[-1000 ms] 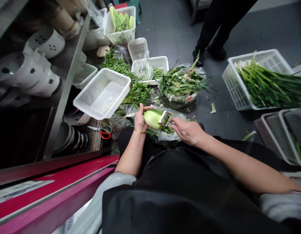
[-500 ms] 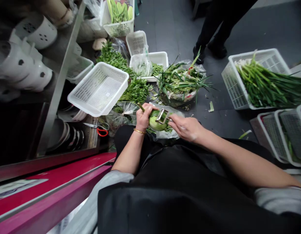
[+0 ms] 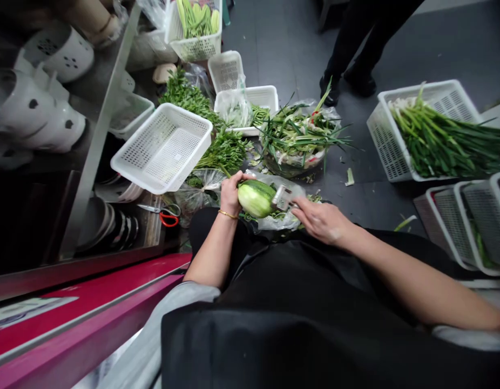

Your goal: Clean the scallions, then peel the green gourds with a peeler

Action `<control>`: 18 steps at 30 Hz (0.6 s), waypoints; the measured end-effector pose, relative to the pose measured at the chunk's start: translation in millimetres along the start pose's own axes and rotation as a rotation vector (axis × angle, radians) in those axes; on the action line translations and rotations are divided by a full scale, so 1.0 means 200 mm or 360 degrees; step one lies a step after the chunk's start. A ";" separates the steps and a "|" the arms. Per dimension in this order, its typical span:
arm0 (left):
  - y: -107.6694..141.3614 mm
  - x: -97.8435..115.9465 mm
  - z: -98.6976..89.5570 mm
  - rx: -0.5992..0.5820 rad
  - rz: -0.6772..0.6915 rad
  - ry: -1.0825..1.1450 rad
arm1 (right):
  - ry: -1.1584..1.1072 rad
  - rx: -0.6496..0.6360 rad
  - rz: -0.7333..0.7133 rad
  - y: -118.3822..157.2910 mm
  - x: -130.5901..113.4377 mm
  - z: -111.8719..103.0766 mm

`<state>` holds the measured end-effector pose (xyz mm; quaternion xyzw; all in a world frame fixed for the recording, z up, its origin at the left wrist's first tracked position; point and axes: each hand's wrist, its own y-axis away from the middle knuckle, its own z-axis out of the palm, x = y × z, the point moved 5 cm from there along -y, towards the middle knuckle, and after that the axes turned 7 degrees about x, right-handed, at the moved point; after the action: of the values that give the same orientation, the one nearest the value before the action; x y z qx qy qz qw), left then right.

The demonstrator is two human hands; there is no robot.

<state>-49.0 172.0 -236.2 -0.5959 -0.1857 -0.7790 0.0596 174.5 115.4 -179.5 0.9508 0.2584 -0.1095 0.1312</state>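
Observation:
My left hand (image 3: pixel 231 195) is closed around the stem end of a green squash (image 3: pixel 256 199). The squash has pale, peeled-looking flesh on its near side and darker green skin along the top. My right hand (image 3: pixel 321 217) grips a vegetable peeler (image 3: pixel 283 196), whose head is at the right end of the squash; whether the blade touches it I cannot tell. Beneath both hands a clear plastic bag (image 3: pixel 292 220) with green scraps lies open between my knees.
An upright white basket (image 3: pixel 163 148) stands left, near leafy greens (image 3: pixel 225 151) and orange-handled scissors (image 3: pixel 168 219). Ahead sits a bag of vegetable trimmings (image 3: pixel 301 135). Right are a basket of long green stalks (image 3: pixel 444 135) and stacked baskets (image 3: pixel 456 227). A person's legs (image 3: pixel 363 43) stand beyond.
My right hand and the peeler have moved right, from over the squash to its right end. The squash has turned, showing more pale surface. My left hand has shifted slightly left.

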 end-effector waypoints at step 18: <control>0.07 0.07 0.06 -0.0315 0.0406 -0.0020 | -0.0074 -0.0115 0.0018 0.07 0.11 0.06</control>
<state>-38.1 165.2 -216.9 -0.6225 -0.0314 -0.7758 0.0979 199.5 110.8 -193.6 0.9441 0.2537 -0.1216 0.1721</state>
